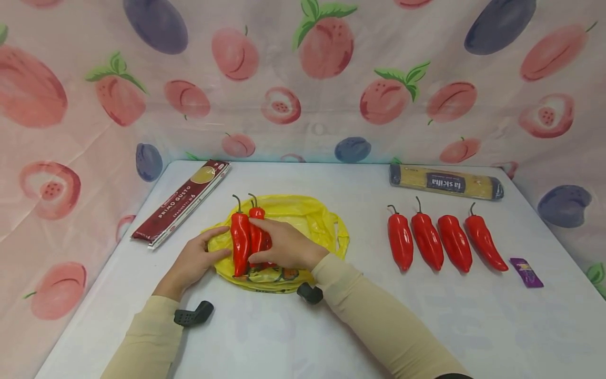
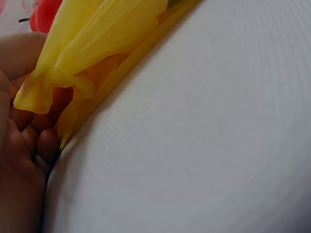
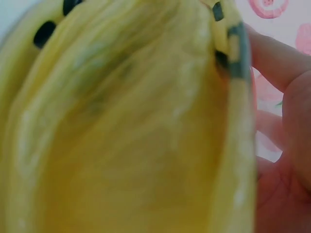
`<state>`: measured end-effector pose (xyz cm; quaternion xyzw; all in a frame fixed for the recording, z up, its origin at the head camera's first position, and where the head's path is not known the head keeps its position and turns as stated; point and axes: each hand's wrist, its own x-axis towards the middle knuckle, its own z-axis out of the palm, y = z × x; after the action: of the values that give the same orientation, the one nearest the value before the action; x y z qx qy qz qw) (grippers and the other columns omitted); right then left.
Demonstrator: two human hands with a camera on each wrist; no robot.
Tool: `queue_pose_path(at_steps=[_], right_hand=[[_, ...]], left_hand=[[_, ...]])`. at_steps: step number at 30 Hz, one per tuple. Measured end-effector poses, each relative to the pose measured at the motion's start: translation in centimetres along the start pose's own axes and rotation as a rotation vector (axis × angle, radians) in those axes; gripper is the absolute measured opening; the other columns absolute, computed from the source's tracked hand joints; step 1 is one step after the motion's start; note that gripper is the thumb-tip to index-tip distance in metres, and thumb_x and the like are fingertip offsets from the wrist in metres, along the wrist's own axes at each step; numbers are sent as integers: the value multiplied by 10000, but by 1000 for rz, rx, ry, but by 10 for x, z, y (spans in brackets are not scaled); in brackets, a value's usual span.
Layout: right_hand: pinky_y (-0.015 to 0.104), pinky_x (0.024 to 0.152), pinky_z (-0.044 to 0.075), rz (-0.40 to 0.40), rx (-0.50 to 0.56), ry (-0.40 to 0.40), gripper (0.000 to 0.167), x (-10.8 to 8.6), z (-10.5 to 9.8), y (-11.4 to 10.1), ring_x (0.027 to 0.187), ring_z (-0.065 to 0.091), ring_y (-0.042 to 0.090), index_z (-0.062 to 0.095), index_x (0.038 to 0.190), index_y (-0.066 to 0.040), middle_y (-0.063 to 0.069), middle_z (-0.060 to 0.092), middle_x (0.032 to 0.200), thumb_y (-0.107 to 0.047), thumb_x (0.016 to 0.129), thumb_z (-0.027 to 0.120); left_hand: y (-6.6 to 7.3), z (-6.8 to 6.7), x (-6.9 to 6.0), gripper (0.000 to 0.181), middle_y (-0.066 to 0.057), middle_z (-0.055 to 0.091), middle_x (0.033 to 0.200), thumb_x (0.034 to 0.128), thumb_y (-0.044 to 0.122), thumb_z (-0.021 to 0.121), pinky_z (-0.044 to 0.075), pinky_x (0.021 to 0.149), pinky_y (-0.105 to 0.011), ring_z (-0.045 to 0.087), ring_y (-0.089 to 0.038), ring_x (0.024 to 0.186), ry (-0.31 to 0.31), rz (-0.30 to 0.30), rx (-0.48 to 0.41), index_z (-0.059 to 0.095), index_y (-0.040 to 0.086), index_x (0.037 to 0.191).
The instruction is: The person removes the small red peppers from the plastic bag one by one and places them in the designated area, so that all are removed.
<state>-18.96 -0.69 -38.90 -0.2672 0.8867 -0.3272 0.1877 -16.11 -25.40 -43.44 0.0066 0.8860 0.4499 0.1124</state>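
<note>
Two red peppers (image 1: 240, 243) with dark stems lie side by side on a crumpled yellow plastic bag (image 1: 326, 231). My left hand (image 1: 193, 261) is at the left pepper, its index finger and thumb reaching its side. In the left wrist view, a fold of the bag (image 2: 92, 48) sits against the fingers of the left hand (image 2: 19, 150). My right hand (image 1: 286, 245) grips the right pepper (image 1: 256, 213) from its right side, covering much of it. The bag hides most of the right wrist view, with the right hand (image 3: 286, 141) behind its edge.
Several red peppers (image 1: 427, 239) lie in a row at the right, with a small purple packet (image 1: 526, 272) beside them. A yellow-and-blue pasta pack (image 1: 445, 181) lies behind them. A maroon spaghetti pack (image 1: 180, 205) lies at the back left. Patterned fabric (image 1: 326, 105) encloses the white table (image 1: 265, 337).
</note>
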Motion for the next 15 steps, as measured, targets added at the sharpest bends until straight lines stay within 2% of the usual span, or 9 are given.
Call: queue_pose_path(at_steps=[8,15], right_hand=[[309,955,517,-12,29,14,851,-1,1,2,1264,483,163,338,1574,-235,-25,457,1506,-331,865,799],[299,935,528,-6,39,24,834,-3,-1,3,1255,493,157,344,1571,-233,-31,466,1496,-333,874,790]], left_hand=[[-1,0,1,654,-176,307,1590,923,378,697,301,1093,-654,268,-428,1426,-3,-21,3,464,197,1507],[-2,0,1,651,-180,305,1589,925,373,696,291,1098,-655,265,-429,1425,-3,-10,-3,465,191,1506]])
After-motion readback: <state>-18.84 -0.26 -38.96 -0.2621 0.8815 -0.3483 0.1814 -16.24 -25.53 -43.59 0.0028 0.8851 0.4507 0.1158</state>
